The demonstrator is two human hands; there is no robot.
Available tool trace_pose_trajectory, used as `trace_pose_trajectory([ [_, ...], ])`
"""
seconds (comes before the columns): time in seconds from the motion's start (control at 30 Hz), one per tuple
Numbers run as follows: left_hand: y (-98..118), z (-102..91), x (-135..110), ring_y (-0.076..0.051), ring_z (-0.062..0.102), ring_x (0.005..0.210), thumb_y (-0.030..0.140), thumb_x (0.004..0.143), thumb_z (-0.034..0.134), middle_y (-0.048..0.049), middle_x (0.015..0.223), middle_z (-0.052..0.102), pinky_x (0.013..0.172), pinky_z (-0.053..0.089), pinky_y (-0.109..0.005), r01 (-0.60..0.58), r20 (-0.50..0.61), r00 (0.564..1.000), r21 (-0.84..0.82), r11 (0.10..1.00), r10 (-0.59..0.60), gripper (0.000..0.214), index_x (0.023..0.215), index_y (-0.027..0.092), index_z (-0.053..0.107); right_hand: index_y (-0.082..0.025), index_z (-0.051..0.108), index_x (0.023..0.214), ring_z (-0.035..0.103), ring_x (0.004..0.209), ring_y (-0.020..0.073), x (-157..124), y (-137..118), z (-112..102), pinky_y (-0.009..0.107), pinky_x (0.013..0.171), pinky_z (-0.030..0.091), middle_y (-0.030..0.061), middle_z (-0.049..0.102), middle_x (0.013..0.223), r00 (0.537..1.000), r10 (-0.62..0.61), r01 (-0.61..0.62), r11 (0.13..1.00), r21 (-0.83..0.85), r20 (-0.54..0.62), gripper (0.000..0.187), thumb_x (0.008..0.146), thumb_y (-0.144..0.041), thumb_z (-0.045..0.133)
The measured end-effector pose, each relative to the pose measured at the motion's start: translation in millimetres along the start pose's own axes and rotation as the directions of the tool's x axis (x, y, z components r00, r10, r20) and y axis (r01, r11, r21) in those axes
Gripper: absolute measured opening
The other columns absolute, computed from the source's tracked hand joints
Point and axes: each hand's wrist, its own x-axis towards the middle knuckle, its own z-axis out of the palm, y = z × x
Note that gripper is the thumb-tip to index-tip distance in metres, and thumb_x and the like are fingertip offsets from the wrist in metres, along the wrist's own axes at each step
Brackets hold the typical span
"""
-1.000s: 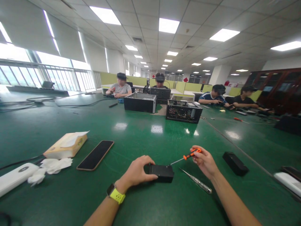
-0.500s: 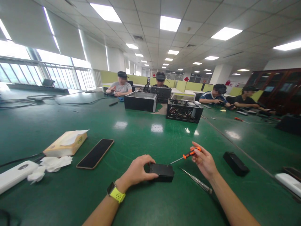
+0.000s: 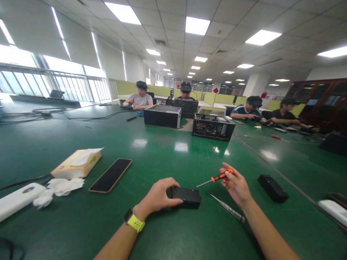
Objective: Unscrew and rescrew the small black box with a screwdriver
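A small black rectangular box (image 3: pixel 189 198) lies on the green table in front of me. My left hand (image 3: pixel 162 195) grips its left end between thumb and fingers. In my right hand (image 3: pixel 235 181) is an orange-and-black screwdriver (image 3: pixel 221 174), held by the handle. Its shaft slants down to the left, and the tip is at the box's far right corner; whether it touches cannot be made out. A second screwdriver with a clear handle (image 3: pixel 230 210) lies on the table between the box and my right forearm.
Another black box (image 3: pixel 272 188) lies to the right. On the left are a phone (image 3: pixel 111 176), a tissue pack (image 3: pixel 78 163), crumpled tissues (image 3: pixel 65 186) and a white device (image 3: pixel 20 200). Two computer cases (image 3: pixel 162 117) stand farther back, and several people sit around the far side.
The view has shifted very slightly. Both hands, the black box and the orange screwdriver stay in nearly the same position.
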Motion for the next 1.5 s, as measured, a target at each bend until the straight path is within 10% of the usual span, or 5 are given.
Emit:
trace_pose_trajectory([
  [0.63,-0.3,1.8,-0.5,-0.022,0.063,0.084,0.035,0.070,0.082,-0.0028,0.092,0.068,0.076,0.047,-0.029,0.001,-0.012,1.000,-0.020,1.000,-0.001,0.031,0.093,0.019,0.068,-0.024,0.078,0.100,0.059,0.063,0.0143,5.0,-29.0,26.0,0.026,0.055,0.047,0.0027,0.071,0.083,0.980,-0.117,0.166,0.926,-0.340,0.161,0.033,0.069,-0.033,0.084],
  [0.87,-3.1,4.5,-0.7,-0.022,0.062,0.083,0.039,0.071,0.082,-0.0038,0.090,0.068,0.077,0.046,-0.030,-0.002,-0.040,0.999,-0.034,0.999,0.000,0.033,0.092,0.018,0.069,-0.020,0.080,0.080,0.053,0.057,0.0136,20.7,-80.9,92.6,0.026,0.054,0.039,0.0018,0.067,0.065,0.804,-0.140,0.590,0.299,-0.750,0.577,0.022,0.083,-0.039,0.070],
  [1.1,-0.4,2.7,-0.3,-0.022,0.062,0.082,0.042,0.071,0.081,-0.0038,0.089,0.068,0.077,0.046,-0.030,0.014,-0.035,0.999,-0.041,0.999,-0.015,0.034,0.092,0.018,0.069,-0.022,0.073,0.111,0.059,0.061,0.0124,7.4,-93.1,102.8,0.023,0.055,0.043,0.0021,0.074,0.087,0.738,0.023,0.638,0.305,-0.707,0.675,0.027,0.087,-0.025,0.060],
  [1.3,-1.5,4.2,-0.5,-0.022,0.062,0.082,0.044,0.072,0.080,-0.0036,0.090,0.068,0.077,0.046,-0.030,0.012,-0.038,0.999,-0.035,0.999,-0.013,0.034,0.093,0.019,0.069,-0.025,0.077,0.086,0.059,0.056,0.0142,0.8,-90.4,102.2,0.026,0.056,0.037,-0.0005,0.071,0.063,0.756,-0.087,0.649,-0.027,-0.761,0.648,0.021,0.088,-0.042,0.064],
  [1.5,-3.9,5.2,-1.2,-0.022,0.062,0.083,0.043,0.072,0.080,-0.0044,0.091,0.068,0.078,0.046,-0.030,0.008,-0.037,0.999,-0.044,0.999,-0.010,0.035,0.094,0.018,0.069,-0.024,0.071,0.106,0.066,0.081,0.0192,2.4,-93.7,101.9,0.029,0.070,0.046,0.0038,0.074,0.093,0.724,-0.031,0.690,0.056,-0.722,0.690,0.021,0.090,-0.032,0.061],
])
